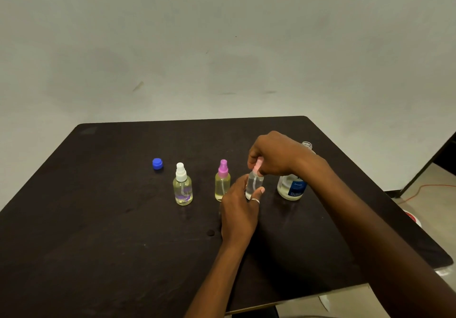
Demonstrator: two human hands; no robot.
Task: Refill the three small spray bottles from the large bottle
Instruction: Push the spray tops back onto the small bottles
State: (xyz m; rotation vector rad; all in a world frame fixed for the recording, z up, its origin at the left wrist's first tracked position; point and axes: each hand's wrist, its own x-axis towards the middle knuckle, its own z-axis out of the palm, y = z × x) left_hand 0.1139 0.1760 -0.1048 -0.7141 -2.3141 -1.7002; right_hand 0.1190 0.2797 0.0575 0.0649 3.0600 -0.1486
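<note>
Three small spray bottles stand in a row on the dark table (98, 243). The white-topped bottle (182, 187) and the purple-topped bottle (222, 182) hold yellowish liquid. My left hand (238, 215) grips the body of the third, clear bottle (254, 185). My right hand (272, 155) pinches its pale pink spray top (258, 166) from above. Behind my right wrist stands the large bottle (291, 187) with a blue label, its neck uncapped, with liquid low inside. Its blue cap (157, 163) lies at the left.
The table's right edge drops off to a pale floor with an orange cable (424, 189) and a red-and-white object (412, 217). A plain wall rises behind the table.
</note>
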